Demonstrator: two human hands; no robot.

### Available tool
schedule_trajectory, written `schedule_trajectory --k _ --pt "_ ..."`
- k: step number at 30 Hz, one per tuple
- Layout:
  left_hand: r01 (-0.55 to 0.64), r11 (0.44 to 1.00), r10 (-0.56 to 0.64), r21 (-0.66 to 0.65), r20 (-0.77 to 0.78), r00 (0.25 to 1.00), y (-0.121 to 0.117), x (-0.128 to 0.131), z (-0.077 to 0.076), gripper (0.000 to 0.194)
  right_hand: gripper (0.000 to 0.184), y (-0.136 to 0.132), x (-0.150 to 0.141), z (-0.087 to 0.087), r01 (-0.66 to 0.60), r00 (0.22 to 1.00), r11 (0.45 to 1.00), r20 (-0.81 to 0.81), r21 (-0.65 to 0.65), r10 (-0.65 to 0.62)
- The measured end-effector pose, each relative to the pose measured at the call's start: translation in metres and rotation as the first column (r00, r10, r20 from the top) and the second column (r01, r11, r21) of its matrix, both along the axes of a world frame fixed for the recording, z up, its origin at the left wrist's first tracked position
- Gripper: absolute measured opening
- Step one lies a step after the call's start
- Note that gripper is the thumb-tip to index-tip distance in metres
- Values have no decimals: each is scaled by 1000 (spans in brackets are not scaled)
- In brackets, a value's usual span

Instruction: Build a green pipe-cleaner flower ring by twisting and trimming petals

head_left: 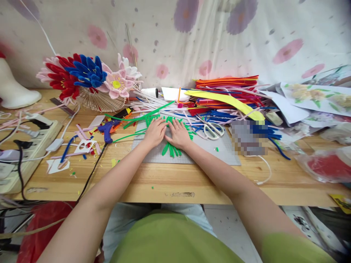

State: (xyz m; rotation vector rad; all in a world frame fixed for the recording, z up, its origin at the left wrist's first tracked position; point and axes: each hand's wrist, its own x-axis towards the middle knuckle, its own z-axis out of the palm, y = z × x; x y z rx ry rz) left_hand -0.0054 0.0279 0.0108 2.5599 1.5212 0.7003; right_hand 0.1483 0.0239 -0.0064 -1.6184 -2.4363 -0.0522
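Note:
My left hand [155, 132] and my right hand [178, 134] lie palm down, side by side, with fingers stretched forward and the thumbs almost meeting. Both rest on a spread of green pipe cleaner pieces [172, 151], whose looped ends fan out around the hands; the middle is hidden beneath them. Under this is a grey mat [214, 155]. Long green pipe cleaners [131, 119] stretch out to the left of my left hand. White-handled scissors [213, 130] sit on the mat, right of my right hand.
A blue glue gun [108, 130] with a black cord is left of the mat. Behind are fuzzy flowers [87, 71] and piles of coloured pipe cleaners [227, 83]. A power strip [41, 146] stands at left. Papers [315, 96] and a plastic-wrapped red item [329, 164] lie at right.

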Motion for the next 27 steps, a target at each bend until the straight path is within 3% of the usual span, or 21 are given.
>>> schedule_trajectory --k 4,9,15,21,25,27 --pt "-151 983 133 -102 -163 978 10 0 -1 49 93 -13 3 8 70 998 996 8 -51 -70" --pt "-193 969 145 -152 -280 949 7 -9 -12 57 100 -32 2 1 79 995 991 68 -109 -72" --pt "-208 965 156 -161 -287 945 7 -7 -16 60 97 -35 1 -7 66 993 993 102 -97 -57" --pt "-209 966 167 -149 -254 953 8 -6 -19 59 96 -35 2 1 64 996 986 65 -154 -54" --pt "-207 965 169 -159 -222 960 9 -6 -20 59 93 -16 6 13 110 993 959 -2 -260 -114" --pt "-203 968 172 -150 -201 964 9 -7 -21 58 95 -2 8 14 138 987 965 -54 -222 -154"
